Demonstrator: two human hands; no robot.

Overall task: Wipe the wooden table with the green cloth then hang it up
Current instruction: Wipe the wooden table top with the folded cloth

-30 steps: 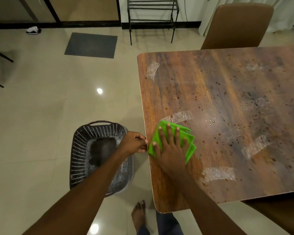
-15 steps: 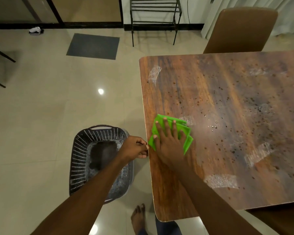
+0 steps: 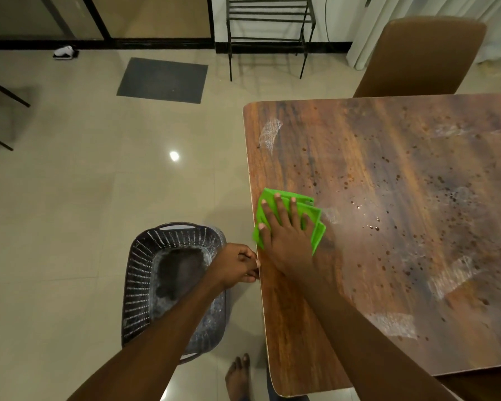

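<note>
The folded green cloth (image 3: 315,219) lies flat on the wooden table (image 3: 388,198) right at its left edge. My right hand (image 3: 287,230) presses on top of the cloth with fingers spread, covering most of it. My left hand (image 3: 237,266) is curled against the table's left edge, just below the cloth, with nothing visible in it. The tabletop shows dark specks, water droplets and several whitish smears.
A dark perforated basket (image 3: 139,282) stands on the tiled floor beneath my left forearm. A black metal rack (image 3: 269,30) stands against the far wall, a brown chair (image 3: 422,56) at the table's far side, a grey mat (image 3: 162,79) on the floor. My bare foot (image 3: 239,377) is near the table's corner.
My right hand has slid the cloth forward along the table's left edge, over the whitish smear that lay just beyond it. My left hand stays at the edge.
</note>
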